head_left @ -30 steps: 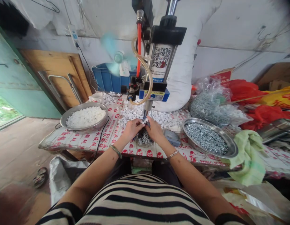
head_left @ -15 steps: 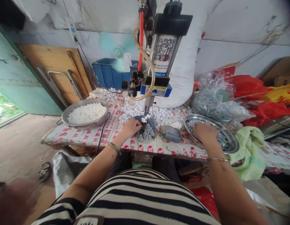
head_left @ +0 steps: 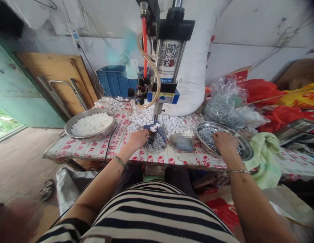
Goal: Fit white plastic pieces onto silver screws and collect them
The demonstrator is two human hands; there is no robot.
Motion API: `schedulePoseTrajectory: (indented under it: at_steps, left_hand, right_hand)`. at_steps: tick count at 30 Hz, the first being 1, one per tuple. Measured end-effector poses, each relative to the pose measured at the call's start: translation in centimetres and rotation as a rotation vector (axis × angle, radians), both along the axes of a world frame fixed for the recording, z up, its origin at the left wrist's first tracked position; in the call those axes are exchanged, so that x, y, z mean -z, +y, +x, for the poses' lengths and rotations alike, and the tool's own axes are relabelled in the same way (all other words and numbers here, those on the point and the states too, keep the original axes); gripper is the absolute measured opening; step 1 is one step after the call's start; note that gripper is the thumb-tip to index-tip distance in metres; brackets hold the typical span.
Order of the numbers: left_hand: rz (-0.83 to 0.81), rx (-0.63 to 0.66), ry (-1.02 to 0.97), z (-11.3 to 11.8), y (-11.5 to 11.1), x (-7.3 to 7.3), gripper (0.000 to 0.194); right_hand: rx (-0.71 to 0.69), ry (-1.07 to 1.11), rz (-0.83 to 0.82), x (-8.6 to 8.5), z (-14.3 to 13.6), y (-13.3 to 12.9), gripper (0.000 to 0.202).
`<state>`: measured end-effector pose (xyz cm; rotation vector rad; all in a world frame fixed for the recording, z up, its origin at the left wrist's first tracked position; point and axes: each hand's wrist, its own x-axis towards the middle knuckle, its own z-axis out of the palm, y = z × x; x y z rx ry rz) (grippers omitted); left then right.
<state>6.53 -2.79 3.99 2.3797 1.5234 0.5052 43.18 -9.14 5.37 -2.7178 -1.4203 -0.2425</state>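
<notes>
My left hand (head_left: 138,140) is closed at the foot of a pneumatic press (head_left: 169,60), its fingertips against the tooling under the ram. What it pinches, if anything, is too small to make out. A heap of small silvery metal parts (head_left: 157,142), like pins or screws, lies beside those fingertips, with a few white plastic pieces (head_left: 154,127) just above it. Over a round steel tray (head_left: 249,156) of similar metal parts (head_left: 207,133), my right hand (head_left: 225,143) has its fingers drawn together. Whatever is between them is hidden.
Small white pieces (head_left: 174,123) are strewn behind the press. A steel bowl (head_left: 68,128) of white pieces stands left, before a blue crate (head_left: 111,81) and a fan (head_left: 124,58). Right are a plastic bag of metal parts (head_left: 220,111) and a green cloth (head_left: 264,158).
My right hand has drawn its fingers together and lifted slightly from the metal parts in the tray. My left hand stays at the press tooling. The whole view has shifted slightly.
</notes>
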Motion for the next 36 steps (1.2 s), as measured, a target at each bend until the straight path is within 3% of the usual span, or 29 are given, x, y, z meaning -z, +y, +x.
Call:
schedulePoseTrajectory:
  at_steps: [3, 7, 10, 13, 18, 25, 29, 31, 33, 36]
  left_hand:
    - [0.03, -0.026, -0.102, -0.2, 0.0, 0.1, 0.017]
    - [-0.028, 0.057, -0.419, 0.1, -0.4, 0.3, 0.011]
    - [-0.232, 0.078, -0.739, 0.7, -1.3, 0.3, 0.011]
    - [-0.495, 0.13, -0.999, 1.3, -2.4, -0.1, 0.016]
    - [-0.635, 0.141, -1.171, 1.9, -3.6, -0.8, 0.025]
    - [-0.619, 0.123, -1.235, 2.2, -3.9, -0.7, 0.023]
    - [-0.794, 0.095, -1.365, 2.4, -4.4, -0.3, 0.025]
    - [-0.85, 0.113, -1.343, 2.1, -4.4, -0.3, 0.027]
    - [-0.791, 0.18, -1.142, 1.5, -3.8, -0.4, 0.028]
    - [-0.419, 0.189, -0.579, 0.1, -1.1, -1.0, 0.026]
  right_hand:
    - [-0.07, 0.046, 0.21, -0.5, -1.7, -0.3, 0.031]
    - [-0.382, 0.433, 0.551, -0.6, -7.3, 0.1, 0.022]
    - [-0.597, 0.848, 0.62, -0.2, -12.9, 0.7, 0.023]
    - [-0.698, 1.053, 0.611, -0.1, -17.4, 0.8, 0.024]
    - [-0.738, 0.941, 0.729, -0.4, -21.0, 0.0, 0.022]
    - [-0.779, 0.616, 0.78, 1.0, -22.1, 0.0, 0.02]
    - [-0.856, 0.596, 0.781, 1.7, -22.1, -0.3, 0.021]
    - [-0.903, 0.657, 0.749, 2.1, -21.9, -0.5, 0.021]
    - [-0.902, 0.706, 0.712, 2.6, -21.4, -0.7, 0.02]
    - [-0.842, 0.717, 0.671, 3.3, -20.7, -0.7, 0.019]
